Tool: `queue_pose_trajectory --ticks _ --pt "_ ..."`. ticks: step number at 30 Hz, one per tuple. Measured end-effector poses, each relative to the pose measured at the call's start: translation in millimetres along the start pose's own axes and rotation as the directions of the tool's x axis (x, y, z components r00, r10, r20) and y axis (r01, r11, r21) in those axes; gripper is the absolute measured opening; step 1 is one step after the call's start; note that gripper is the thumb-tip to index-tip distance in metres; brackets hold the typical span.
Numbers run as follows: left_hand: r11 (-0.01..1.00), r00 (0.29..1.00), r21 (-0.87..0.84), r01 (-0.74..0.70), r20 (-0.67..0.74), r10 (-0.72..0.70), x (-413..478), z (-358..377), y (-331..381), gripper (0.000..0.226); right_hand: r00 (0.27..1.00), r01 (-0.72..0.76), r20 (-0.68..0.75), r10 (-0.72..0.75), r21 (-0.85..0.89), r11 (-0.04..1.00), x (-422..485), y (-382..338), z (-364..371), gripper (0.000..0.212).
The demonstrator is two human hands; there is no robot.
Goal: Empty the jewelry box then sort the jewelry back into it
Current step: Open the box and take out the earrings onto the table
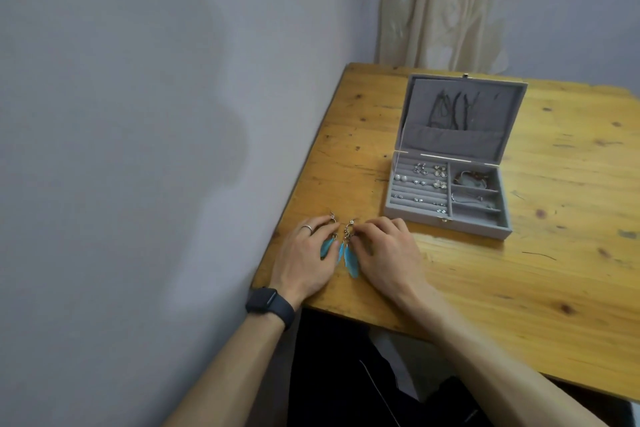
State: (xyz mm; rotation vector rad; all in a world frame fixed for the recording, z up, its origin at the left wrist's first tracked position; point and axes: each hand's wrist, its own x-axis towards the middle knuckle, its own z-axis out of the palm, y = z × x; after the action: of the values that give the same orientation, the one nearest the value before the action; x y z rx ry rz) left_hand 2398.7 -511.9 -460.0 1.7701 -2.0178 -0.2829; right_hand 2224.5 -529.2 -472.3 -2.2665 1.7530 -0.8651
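Pale wooden bench (519, 288), left edge: left hand (304, 253) and right hand (384, 248) each pinch one of two turquoise feather earrings (350, 262), seemingly laying them out beside the open grey velvet jewelry box (446, 225).

No text, label, brand name or number can be read anywhere. The grey jewelry box (478, 229) carries no legible mark. The wristwatch (266, 300), to the front left of the box, shows only a dark screen.

Dim, soft, even light. A broad blurred shadow lies on the left wall (194, 97). Mild glare on the table (433, 239) near the hands. Wide-angle bending at the edges; fine detail is soft.
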Motion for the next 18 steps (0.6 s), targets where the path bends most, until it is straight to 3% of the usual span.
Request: queue_pose_trajectory --ticks 10,18 --pt "1.000 1.000 -0.021 0.007 -0.008 -0.008 -3.8 -2.1 1.3 0.035 0.996 -0.084 -0.034 0.086 0.046 0.995 -3.8 -10.0 3.1 0.020" --pt "0.999 0.999 -0.052 -0.005 -0.054 0.002 12.1 -13.2 16.3 0.030 0.995 -0.098 0.018 0.098 0.353 0.930 -13.1 6.3 -21.8 0.024"
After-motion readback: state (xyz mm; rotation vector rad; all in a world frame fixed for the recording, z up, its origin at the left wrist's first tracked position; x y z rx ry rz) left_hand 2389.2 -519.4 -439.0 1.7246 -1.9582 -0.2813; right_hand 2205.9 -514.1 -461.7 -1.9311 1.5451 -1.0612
